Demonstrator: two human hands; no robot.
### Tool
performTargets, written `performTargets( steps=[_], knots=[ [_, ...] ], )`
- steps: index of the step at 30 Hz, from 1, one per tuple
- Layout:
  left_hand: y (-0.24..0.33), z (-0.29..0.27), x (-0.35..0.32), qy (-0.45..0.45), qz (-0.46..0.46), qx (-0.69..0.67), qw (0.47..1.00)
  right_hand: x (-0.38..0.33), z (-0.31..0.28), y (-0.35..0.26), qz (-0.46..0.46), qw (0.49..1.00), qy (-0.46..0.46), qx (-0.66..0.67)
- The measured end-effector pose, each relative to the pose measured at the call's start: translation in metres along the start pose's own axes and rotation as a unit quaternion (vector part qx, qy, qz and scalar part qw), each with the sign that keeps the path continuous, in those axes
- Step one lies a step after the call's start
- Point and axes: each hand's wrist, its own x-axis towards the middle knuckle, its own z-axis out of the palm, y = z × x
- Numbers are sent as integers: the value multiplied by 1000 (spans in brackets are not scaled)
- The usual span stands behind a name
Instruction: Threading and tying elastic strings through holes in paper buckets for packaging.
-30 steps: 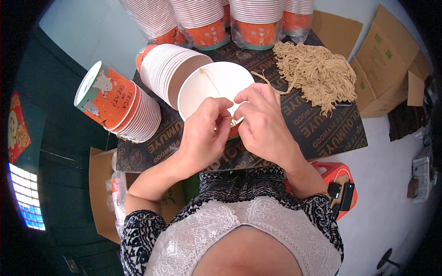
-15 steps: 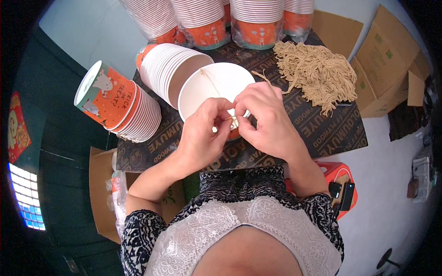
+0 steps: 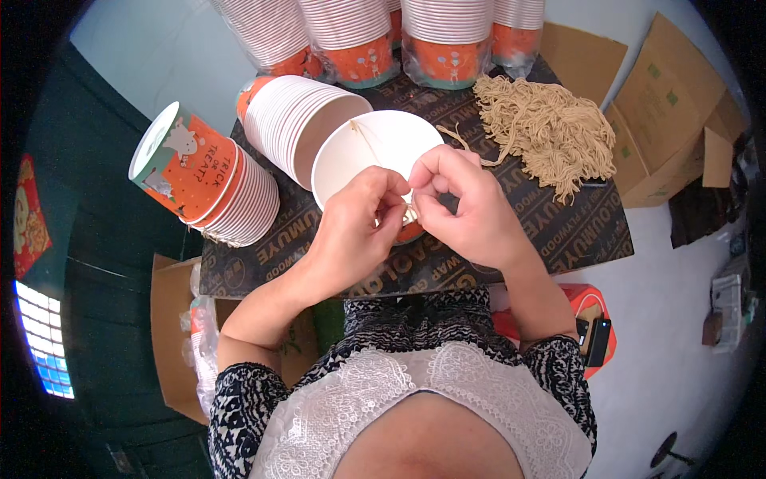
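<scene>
Head view shows us pinching a thin tan string (image 3: 408, 212) between both hands, left hand (image 3: 355, 227) and right hand (image 3: 463, 211) fingertip to fingertip at the near rim of the white paper cup (image 3: 363, 152). It runs up across the cup's mouth (away from us). Both hands sit equally close; the loose string pile (image 3: 542, 132) lies farther right.

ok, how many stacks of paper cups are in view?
6, maybe more beyond the top edge. Four wrapped stacks stand along the board's far edge. Two lie on their sides at left: one outermost, one beside the single cup in both hands.
</scene>
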Motion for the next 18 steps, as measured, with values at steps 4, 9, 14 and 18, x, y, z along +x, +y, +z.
performTargets(
  steps=[4,9,14,18],
  knots=[
    [-4,-2,0,0,17,11,1000,10,-23,-10,144,966,-154,150],
    [0,-3,1,-2,1,7,1000,17,-32,-6,-215,916,-31,-336],
    [-3,-5,1,-16,23,32,999,42,-24,-9,-247,884,70,-391],
    [-7,-6,3,-22,31,2,999,56,-8,-15,-304,894,97,-315]
  ],
)
